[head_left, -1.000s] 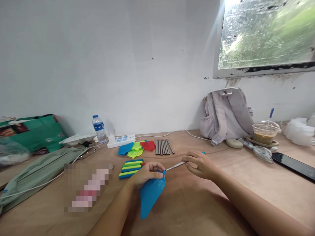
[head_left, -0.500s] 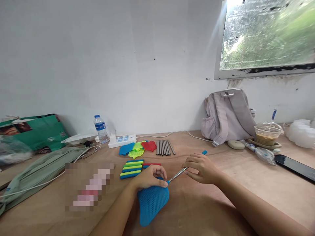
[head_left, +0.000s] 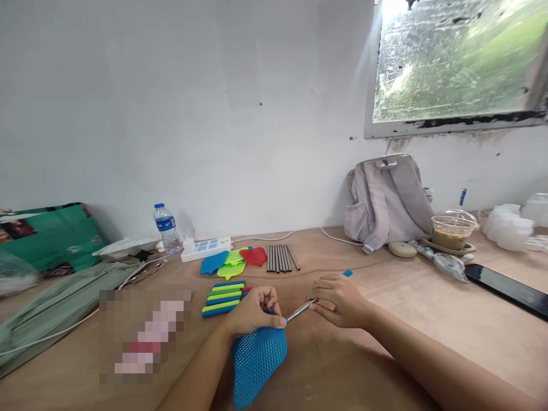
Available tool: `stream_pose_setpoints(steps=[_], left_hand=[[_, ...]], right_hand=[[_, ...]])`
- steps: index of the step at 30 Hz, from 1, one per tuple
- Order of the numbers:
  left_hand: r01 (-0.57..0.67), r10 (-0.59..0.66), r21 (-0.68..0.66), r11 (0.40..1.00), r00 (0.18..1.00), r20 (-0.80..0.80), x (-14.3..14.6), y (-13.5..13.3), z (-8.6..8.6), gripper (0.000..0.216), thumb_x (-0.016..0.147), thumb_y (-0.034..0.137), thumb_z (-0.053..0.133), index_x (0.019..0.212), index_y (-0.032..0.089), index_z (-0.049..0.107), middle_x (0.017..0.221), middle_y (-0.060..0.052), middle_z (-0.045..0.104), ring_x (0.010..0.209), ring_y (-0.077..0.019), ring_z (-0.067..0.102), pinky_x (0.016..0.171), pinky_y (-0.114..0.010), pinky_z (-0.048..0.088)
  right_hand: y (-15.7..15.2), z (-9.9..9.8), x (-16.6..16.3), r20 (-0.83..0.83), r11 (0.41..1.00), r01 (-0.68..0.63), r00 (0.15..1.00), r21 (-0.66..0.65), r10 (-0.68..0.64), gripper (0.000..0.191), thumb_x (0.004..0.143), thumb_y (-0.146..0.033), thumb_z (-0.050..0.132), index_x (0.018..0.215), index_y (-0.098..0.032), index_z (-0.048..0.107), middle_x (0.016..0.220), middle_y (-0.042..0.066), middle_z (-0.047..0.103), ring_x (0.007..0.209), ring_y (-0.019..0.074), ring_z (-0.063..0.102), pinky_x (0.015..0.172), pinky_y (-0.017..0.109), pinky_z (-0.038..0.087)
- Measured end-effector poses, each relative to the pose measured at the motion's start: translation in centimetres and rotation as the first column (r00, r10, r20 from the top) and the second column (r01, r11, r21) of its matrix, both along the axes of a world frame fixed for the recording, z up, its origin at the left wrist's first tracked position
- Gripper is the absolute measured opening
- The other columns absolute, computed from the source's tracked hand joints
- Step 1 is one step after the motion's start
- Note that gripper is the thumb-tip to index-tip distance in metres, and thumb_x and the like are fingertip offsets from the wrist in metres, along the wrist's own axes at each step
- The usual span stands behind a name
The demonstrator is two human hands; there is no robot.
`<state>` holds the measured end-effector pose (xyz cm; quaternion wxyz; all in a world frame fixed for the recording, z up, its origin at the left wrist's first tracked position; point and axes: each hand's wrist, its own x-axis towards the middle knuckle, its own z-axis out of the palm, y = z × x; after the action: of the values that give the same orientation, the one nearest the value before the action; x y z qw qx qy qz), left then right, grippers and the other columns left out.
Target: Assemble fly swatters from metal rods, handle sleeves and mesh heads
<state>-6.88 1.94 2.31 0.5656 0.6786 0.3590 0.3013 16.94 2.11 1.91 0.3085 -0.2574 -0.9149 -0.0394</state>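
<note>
My left hand (head_left: 252, 311) is closed on the neck of a blue mesh swatter head (head_left: 256, 363) that lies flat on the wooden table (head_left: 428, 319). My right hand (head_left: 340, 298) pinches a thin metal rod (head_left: 299, 310) with a blue handle tip (head_left: 347, 273); the rod's end meets the swatter head at my left fingertips. Beyond my hands lie a stack of blue, green and red handles (head_left: 223, 297), several loose swatter heads (head_left: 235, 260) and a row of metal rods (head_left: 280, 257).
Against the wall stand a water bottle (head_left: 165, 228), a white power strip (head_left: 205, 248), a grey backpack (head_left: 387, 201) and a drink cup (head_left: 452, 230). A green bag (head_left: 51, 234) and a grey-green pouch (head_left: 55, 299) lie left. A dark phone (head_left: 509, 288) lies right.
The swatter head has been turned and laid flatter on the table, nearer to me. My right hand has come closer to the left, sliding along the rod.
</note>
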Motion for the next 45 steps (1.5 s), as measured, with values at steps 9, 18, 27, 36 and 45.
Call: stream_pose_setpoints(steps=[9,18,27,36,45], left_hand=[[-0.007,0.006,-0.035,0.999,0.999,-0.038,0.1,0.0,-0.1,0.048,0.047,0.029,0.078,0.057,0.018,0.033,0.056,0.005,0.054,0.05,-0.0057,0.045,0.049,-0.019,0.032],[0.008,-0.035,0.139,0.99,0.98,0.193,-0.9,-0.1,1.2,0.05,0.068,0.061,0.052,0.091,0.017,0.061,0.107,-0.012,0.06,0.104,-0.0253,0.051,0.09,-0.037,0.036],[-0.399,0.389,0.171,0.901,0.917,0.09,-2.1,0.5,0.0,0.055,0.042,0.032,0.081,0.092,0.02,0.064,0.094,-0.008,0.066,0.089,-0.025,0.06,0.078,-0.036,0.047],[-0.433,0.452,0.189,0.881,0.889,-0.071,-1.1,0.3,0.1,0.02,0.055,0.035,0.073,0.069,0.02,0.069,0.078,-0.003,0.071,0.076,-0.0217,0.064,0.072,-0.033,0.05],[-0.44,0.468,0.179,0.88,0.87,-0.159,-0.7,0.4,-0.1,0.03,0.057,0.042,0.069,0.077,0.019,0.067,0.086,-0.003,0.071,0.082,-0.0211,0.064,0.074,-0.032,0.05]], right_hand=[[-0.1,-0.2,-0.3,0.024,1.0,0.029,0.999,0.004,-0.029,0.022,0.084,-0.036,0.045,0.084,-0.022,0.063,0.073,0.005,0.063,0.066,0.0163,0.055,0.058,0.028,0.035],[1.9,-0.5,1.9,-0.002,0.977,0.153,0.988,-0.146,-0.155,0.023,0.084,-0.037,0.046,0.08,-0.024,0.064,0.069,0.002,0.066,0.061,0.014,0.058,0.054,0.024,0.034],[2.4,-0.5,2.5,0.005,0.901,0.267,0.959,-0.343,-0.283,0.024,0.084,-0.038,0.046,0.078,-0.025,0.065,0.071,-0.001,0.068,0.059,0.0143,0.058,0.051,0.023,0.034],[1.2,-1.1,1.4,-0.016,0.914,0.195,0.977,-0.355,-0.215,0.03,0.085,-0.041,0.044,0.076,-0.023,0.066,0.069,0.003,0.066,0.061,0.0155,0.058,0.055,0.024,0.037],[0.7,-1.4,1.3,0.047,0.893,0.246,0.968,-0.378,-0.247,0.035,0.087,-0.041,0.039,0.074,-0.02,0.065,0.069,0.003,0.064,0.062,0.0138,0.054,0.057,0.022,0.034]])
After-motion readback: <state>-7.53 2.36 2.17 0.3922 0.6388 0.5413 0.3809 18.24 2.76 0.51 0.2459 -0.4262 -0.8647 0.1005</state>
